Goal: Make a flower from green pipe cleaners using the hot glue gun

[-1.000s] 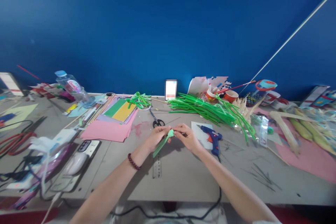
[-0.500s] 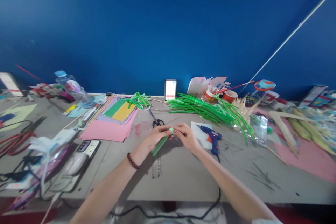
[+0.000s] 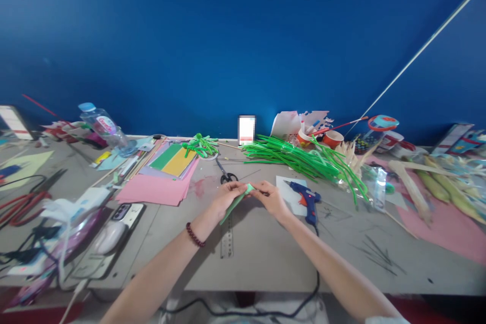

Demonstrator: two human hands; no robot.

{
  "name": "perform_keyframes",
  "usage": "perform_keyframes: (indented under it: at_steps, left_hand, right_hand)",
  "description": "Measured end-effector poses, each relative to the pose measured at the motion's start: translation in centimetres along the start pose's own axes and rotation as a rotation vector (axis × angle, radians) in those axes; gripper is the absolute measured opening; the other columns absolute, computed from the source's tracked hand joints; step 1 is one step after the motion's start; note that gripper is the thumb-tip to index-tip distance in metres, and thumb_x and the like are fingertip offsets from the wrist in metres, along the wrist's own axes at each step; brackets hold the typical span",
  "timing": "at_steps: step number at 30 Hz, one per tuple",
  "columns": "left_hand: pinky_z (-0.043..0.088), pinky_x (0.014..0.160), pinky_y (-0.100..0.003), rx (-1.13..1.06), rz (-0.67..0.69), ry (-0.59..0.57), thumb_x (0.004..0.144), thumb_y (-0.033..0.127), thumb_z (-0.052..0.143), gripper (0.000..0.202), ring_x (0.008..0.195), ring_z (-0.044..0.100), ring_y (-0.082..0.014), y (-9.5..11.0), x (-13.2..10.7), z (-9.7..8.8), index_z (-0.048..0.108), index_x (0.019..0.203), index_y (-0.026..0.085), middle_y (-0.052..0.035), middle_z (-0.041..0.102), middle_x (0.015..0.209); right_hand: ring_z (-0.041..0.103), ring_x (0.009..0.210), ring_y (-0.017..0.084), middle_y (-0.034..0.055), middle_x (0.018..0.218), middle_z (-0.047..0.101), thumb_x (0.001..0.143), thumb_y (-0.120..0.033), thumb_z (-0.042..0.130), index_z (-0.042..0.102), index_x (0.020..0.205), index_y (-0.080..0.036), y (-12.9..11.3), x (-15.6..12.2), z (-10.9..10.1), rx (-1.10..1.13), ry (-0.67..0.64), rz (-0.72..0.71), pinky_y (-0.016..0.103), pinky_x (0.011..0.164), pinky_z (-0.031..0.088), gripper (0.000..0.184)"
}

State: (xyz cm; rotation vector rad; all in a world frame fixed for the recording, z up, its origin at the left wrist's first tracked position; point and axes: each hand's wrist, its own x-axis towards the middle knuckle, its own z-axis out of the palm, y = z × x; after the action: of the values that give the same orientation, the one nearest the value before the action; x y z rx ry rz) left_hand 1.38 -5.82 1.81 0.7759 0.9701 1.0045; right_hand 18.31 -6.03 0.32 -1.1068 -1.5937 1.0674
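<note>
Above the middle of the table, my left hand pinches a long green strip that slants down toward me. At its upper end is a small pale green piece, whose exact kind I cannot make out. The fingertips of my right hand are closed on this pale end from the other side. Just beyond my left hand lie black-handled scissors. A clear ruler rests on the table below the strip, and a blue glue gun lies right of my right hand.
Green pipe cleaners are heaped at the back right. Pink paper sheets lie on the left, near a phone with a white case on it. A plastic bottle leans at the back. A black cable runs along the front.
The pale green end has turned between my fingers and now looks more pointed than rounded. My hands have shifted only slightly, and the green strip shows a narrower side.
</note>
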Motion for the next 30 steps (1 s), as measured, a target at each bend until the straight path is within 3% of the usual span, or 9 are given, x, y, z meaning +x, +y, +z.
perform_keyframes:
  at_steps: [5, 10, 16, 23, 30]
  left_hand:
    - [0.049, 0.068, -0.024, 0.049, 0.032, 0.001, 0.056, 0.038, 0.081, 0.027, 0.062, 0.064, -0.0144, 0.01, -0.13, -0.02, 0.070, 0.064, 0.015, -0.0031, 0.071, 0.064]
    - [0.050, 0.071, -0.027, 0.033, 0.032, -0.038, 0.064, 0.047, 0.074, 0.037, 0.065, 0.065, -0.0159, 0.51, -0.53, 0.44, 0.072, 0.076, 0.013, -0.0059, 0.072, 0.071]
    - [0.050, 0.068, -0.025, 0.071, 0.096, 0.031, 0.051, 0.035, 0.084, 0.037, 0.062, 0.064, -0.0138, -0.10, -0.42, 0.77, 0.071, 0.078, 0.013, -0.0033, 0.071, 0.069]
    - [0.052, 0.070, -0.026, 0.023, 0.096, 0.050, 0.049, 0.035, 0.085, 0.036, 0.064, 0.066, -0.0152, 0.04, -0.47, 0.85, 0.071, 0.074, 0.013, -0.0046, 0.072, 0.071]
    - [0.051, 0.070, -0.027, 0.023, 0.095, 0.073, 0.048, 0.034, 0.085, 0.036, 0.063, 0.066, -0.0155, -0.12, -0.32, 0.83, 0.070, 0.073, 0.013, -0.0039, 0.072, 0.069]
  right_hand:
    - [0.053, 0.072, 0.014, 0.0035, 0.083, 0.059, 0.075, -0.048, 0.064, 0.073, 0.100, -0.026, -0.24, -0.03, -0.11, 0.002, 0.002, 0.007, 0.027, 0.063, 0.042, 0.035]
    - [0.053, 0.072, 0.014, 0.0037, 0.085, 0.058, 0.075, -0.047, 0.064, 0.073, 0.100, -0.025, -0.20, 0.04, -0.21, 0.021, 0.033, 0.002, 0.027, 0.062, 0.042, 0.034]
    - [0.053, 0.072, 0.015, 0.0034, 0.083, 0.058, 0.077, -0.045, 0.062, 0.073, 0.101, -0.025, 0.04, -0.05, -0.02, 0.001, 0.044, -0.013, 0.027, 0.062, 0.042, 0.033]
    - [0.052, 0.074, 0.014, 0.0053, 0.087, 0.056, 0.084, -0.046, 0.053, 0.070, 0.109, -0.026, -0.50, -0.34, 0.14, 0.034, -0.002, -0.062, 0.024, 0.057, 0.041, 0.036]
    - [0.047, 0.067, 0.012, 0.0033, 0.084, 0.051, 0.080, -0.050, 0.057, 0.070, 0.107, -0.026, -0.72, -0.19, 0.01, 0.082, -0.020, -0.009, 0.023, 0.053, 0.038, 0.039]
